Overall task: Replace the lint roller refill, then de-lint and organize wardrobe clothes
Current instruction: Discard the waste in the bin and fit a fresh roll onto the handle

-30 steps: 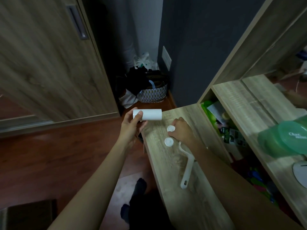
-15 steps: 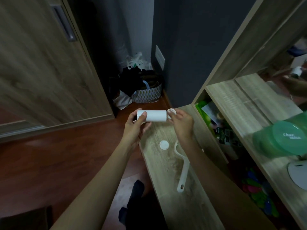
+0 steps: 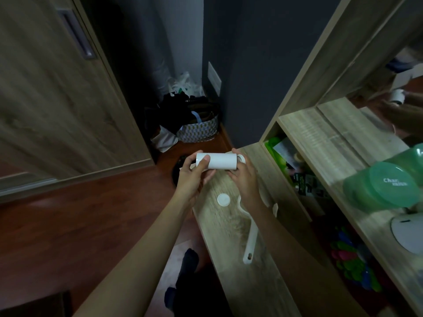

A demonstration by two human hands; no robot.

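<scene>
The roll (image 3: 219,161) is held lying sideways, its long axis running left to right, just above the far end of the desk (image 3: 263,282). It's gripped at its left end by the left hand (image 3: 194,175), with the fingers curled underneath and the thumb laid over the top. At the roll's right end an end cap (image 3: 241,158) is pinched by the right hand (image 3: 243,177) and held up against the opening. Whether it's fully seated can't be told from this angle.

So the coming move looks like it turns on one line: the end cap has to be pushed leftward, straight along the roll's axis, with the left hand used as the counter-hold. Any tilt and it'd probably jam.

A second cap (image 3: 223,199) is lying flat on the desk on the near side of the roll, and the handle (image 3: 250,234) is laid just beside it, stretching away from the roll. That second cap is presumably meant for the roll's left end — which is covered by the left hand right now, so the grip would have to be shifted first.
</scene>
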